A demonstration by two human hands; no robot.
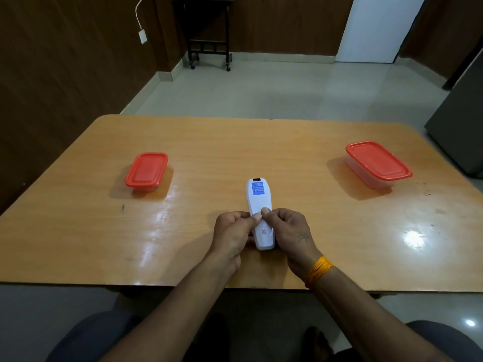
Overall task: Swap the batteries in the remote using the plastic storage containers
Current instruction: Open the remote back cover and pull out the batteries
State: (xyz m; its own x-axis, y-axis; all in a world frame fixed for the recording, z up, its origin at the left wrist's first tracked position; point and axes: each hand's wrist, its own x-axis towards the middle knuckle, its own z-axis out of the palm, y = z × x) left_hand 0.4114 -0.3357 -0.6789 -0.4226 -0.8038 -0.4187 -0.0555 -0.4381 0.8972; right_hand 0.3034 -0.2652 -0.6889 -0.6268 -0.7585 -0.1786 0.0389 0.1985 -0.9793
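Observation:
A white remote (258,202) lies face down near the middle of the wooden table (235,147), with a blue sticker at its far end. My left hand (232,232) and my right hand (287,231) grip its near half from both sides, and both thumbs press on the back cover. The battery cover looks closed. A small plastic container with a red lid (147,170) stands at the left. A larger red-lidded container (377,163) stands at the right. Both lids are on, and no batteries are visible.
The table's near edge (183,284) runs just in front of my knees. Beyond the far edge is tiled floor, with a dark wheeled stand (209,35) at the back and a grey cabinet (462,126) at the right.

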